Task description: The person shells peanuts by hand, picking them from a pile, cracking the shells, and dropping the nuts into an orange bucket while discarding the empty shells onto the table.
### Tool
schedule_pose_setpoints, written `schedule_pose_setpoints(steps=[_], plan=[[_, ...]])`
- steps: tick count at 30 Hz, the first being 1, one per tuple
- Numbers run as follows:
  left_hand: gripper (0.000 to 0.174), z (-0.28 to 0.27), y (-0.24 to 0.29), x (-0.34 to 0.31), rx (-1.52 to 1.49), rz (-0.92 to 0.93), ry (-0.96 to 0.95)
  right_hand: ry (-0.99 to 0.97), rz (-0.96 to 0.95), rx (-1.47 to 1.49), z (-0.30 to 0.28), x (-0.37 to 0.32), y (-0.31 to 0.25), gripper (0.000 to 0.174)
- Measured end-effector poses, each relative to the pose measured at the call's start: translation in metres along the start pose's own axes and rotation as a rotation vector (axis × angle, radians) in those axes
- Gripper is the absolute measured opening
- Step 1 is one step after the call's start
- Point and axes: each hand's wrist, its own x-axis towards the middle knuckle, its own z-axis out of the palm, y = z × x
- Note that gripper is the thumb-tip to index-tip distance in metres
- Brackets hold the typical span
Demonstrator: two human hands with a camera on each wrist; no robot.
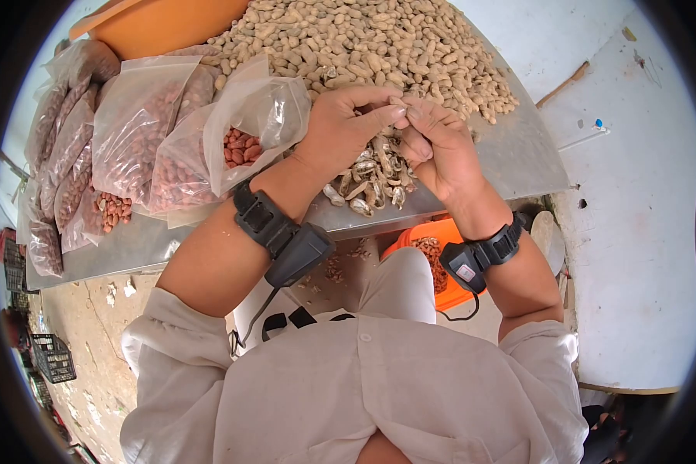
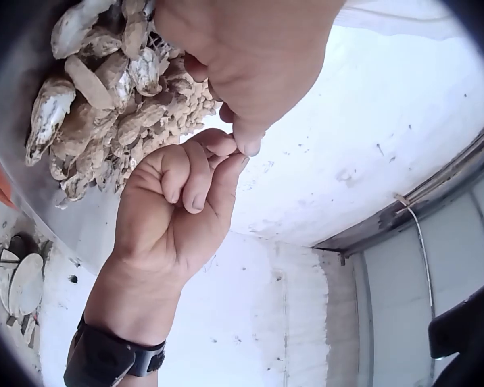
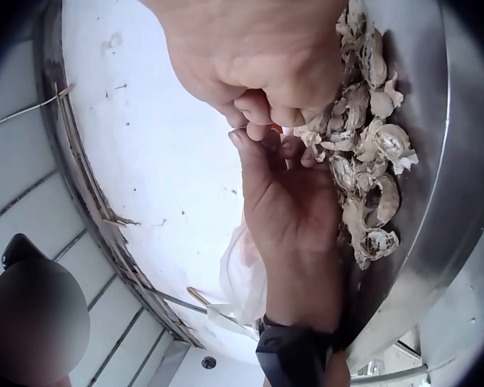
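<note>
Over the near side of the peanut heap (image 1: 394, 54), my two hands meet fingertip to fingertip. My left hand (image 1: 344, 131) pinches a peanut between thumb and curled fingers. The right hand (image 1: 445, 151) grips it from the other side, thumb against forefinger. Most of the peanut is hidden by the fingers, in both wrist views too. Below the hands lie cracked, empty peanut shells (image 1: 371, 182), pale inside, near the table edge. Beside my left wrist stands an open plastic bag (image 1: 274, 104) with red shelled peanuts (image 1: 242, 148) inside.
Several filled clear bags (image 1: 143, 127) crowd the left of the metal table (image 1: 518, 158). An orange basin (image 1: 155, 27) stands behind them. Loose red kernels (image 1: 114, 210) lie at the bags' front. Under the table edge, an orange tub (image 1: 448, 298) holds more reddish kernels.
</note>
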Motion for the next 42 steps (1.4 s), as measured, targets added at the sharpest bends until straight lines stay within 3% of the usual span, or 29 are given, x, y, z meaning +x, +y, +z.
schedule_pose_setpoints(steps=[6,15,18,33,39,42], plan=[[0.023,-0.002,-0.001,0.000,0.128,0.086,0.022,0.022,0.043,-0.208,0.006,-0.002,-0.008,0.018],[0.019,0.000,-0.004,-0.001,0.165,0.057,0.042,0.027,-0.016,-0.590,0.014,-0.006,-0.008,0.013],[0.018,0.000,-0.002,-0.001,0.146,-0.014,0.033,0.046,-0.025,-0.593,0.018,-0.005,-0.005,0.015],[0.017,0.003,-0.003,-0.004,0.131,-0.008,0.097,0.122,-0.048,-0.528,0.029,-0.009,0.004,0.015],[0.018,0.010,0.009,-0.003,-0.342,-0.138,0.074,-0.004,0.022,-0.287,0.021,-0.004,-0.003,0.017],[0.019,0.003,0.003,0.001,-0.384,-0.172,0.007,-0.051,0.081,-0.180,0.018,-0.002,-0.007,0.018]])
